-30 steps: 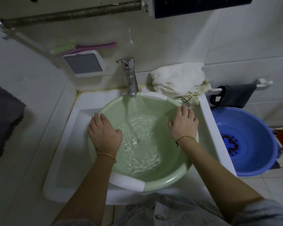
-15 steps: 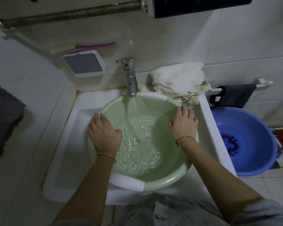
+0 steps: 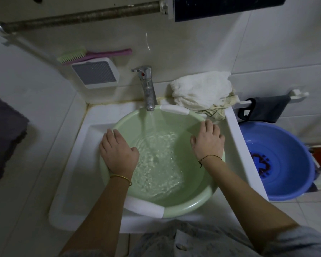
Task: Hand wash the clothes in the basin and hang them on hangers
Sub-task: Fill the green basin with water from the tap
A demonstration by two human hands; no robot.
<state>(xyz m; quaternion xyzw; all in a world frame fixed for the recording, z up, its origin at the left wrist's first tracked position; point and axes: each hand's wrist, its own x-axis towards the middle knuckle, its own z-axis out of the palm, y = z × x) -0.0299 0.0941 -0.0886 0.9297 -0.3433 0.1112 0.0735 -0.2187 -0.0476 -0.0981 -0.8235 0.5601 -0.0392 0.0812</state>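
White-tiled sink holds a green basin, unlabelled, both hands' fingers resting flat on its rim.

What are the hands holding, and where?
Left hand and right hand each rest on the green basin at its side rims.

between the hands: open water in the green basin, with only the tap's stream falling at the far side.
beyond the hands: the tap stands over the basin's far rim; a heap of white cloth sits just beyond the right hand.
left of the left hand: bare sink ledge, then wall tiles.
right of the right hand: the sink's wall, then a blue basin on the floor.
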